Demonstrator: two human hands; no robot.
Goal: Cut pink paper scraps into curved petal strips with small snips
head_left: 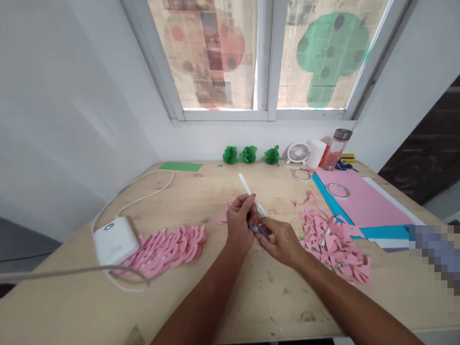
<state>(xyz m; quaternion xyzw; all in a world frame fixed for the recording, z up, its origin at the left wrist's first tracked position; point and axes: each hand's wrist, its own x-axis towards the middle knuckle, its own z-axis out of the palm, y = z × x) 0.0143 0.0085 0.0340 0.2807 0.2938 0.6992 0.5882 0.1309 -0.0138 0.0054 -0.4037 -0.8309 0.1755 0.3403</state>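
My left hand (241,219) is closed in a pinch over the middle of the table, and what its fingertips hold is hidden. Against it, my right hand (283,240) is closed around the blue handles of what look like scissors (260,233); the blades are mostly covered by my fingers. A white paper strip (246,184) runs out behind both hands, and whether they touch it I cannot tell. Small pink paper pieces (230,206) lie just beyond my left hand. Right of my right hand spreads a heap of pink paper scraps (336,249).
On the left, scalloped pink paper pieces (172,249) lie beside a white box with a cable (115,239). Green paper balls (247,154), a small fan (298,152) and a glass bottle (336,151) line the back. Pink sheets (359,201) and a tape ring (338,190) lie right.
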